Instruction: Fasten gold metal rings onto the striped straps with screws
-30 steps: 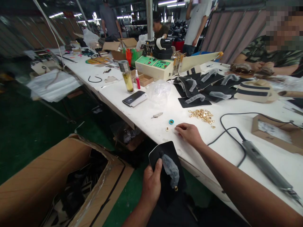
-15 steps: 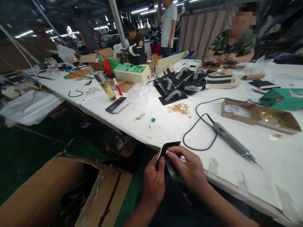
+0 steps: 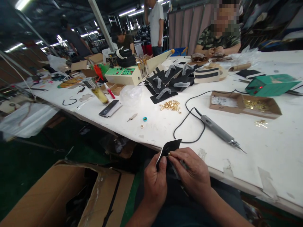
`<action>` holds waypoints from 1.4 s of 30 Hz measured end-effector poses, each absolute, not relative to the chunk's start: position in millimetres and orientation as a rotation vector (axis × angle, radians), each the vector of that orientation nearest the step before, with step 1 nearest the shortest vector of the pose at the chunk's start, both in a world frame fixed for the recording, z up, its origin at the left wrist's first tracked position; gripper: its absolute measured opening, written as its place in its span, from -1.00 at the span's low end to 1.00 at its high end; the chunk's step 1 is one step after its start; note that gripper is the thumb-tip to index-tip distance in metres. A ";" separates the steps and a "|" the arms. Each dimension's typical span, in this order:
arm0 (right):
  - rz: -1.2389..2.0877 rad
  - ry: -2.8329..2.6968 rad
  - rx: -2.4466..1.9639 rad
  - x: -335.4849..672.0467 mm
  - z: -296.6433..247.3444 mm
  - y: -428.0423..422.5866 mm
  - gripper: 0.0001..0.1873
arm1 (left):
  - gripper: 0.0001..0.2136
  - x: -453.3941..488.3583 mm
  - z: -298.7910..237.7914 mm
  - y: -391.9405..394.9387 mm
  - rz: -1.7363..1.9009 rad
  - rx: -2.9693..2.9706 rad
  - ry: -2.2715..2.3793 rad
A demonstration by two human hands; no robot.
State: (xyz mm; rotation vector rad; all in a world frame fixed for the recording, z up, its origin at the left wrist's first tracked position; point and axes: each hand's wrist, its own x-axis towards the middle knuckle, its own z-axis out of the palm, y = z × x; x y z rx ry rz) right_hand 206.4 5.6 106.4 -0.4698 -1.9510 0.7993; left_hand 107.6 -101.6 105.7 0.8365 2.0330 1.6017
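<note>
My left hand (image 3: 156,179) is closed on a black panel (image 3: 171,145) with a pale edge, bent upward at the table's front edge. Between the thumb and fingertips of my right hand (image 3: 191,167) is a small gold metal fitting (image 3: 169,154), held against the panel's dark face. Its exact shape is too small to make out. On the table beyond lie a pile of gold fittings (image 3: 170,105), a single loose fitting (image 3: 142,126) and a small blue-rimmed cap (image 3: 145,119). A grey electric screwdriver (image 3: 219,129) rests to the right of my hands.
Black panels with plastic-wrapped handles (image 3: 165,82) lie mid-table. A cardboard tray of gold parts (image 3: 260,113) and a green power box (image 3: 272,85) stand right. A large carton (image 3: 47,192) is at lower left. A person in camouflage (image 3: 217,41) sits across.
The whole view has shifted, so the table's things appear further left. My right fingers have closed in around the gold fitting at the panel, which both hands keep in about the same place.
</note>
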 end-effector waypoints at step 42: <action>0.812 -1.934 -0.506 214.1 104.7 -0.6 -0.91 | -0.64 124.0 101.2 -117.9 1.625 0.990 2.058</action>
